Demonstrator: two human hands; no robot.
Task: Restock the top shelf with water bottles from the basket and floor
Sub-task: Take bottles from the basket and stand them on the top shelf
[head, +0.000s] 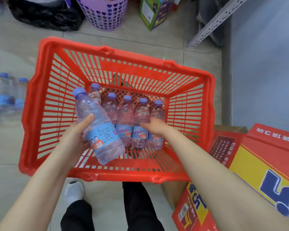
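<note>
A person bends over a red basket [45, 104], the left hand [77, 135] wrapped around the labelled waist of one water bottle [97, 124], raised and tilted above the rest. The right hand [155, 126], fingers loosely spread, rests on the bottles [125, 120] lying side by side beneath it, not yet closed on any. More bottles [7, 97] stand on the floor, far left of the left hand. Full, thin-walled and smooth, each probably weighs noticeably and dents; the waist offers the surest hold.
</note>
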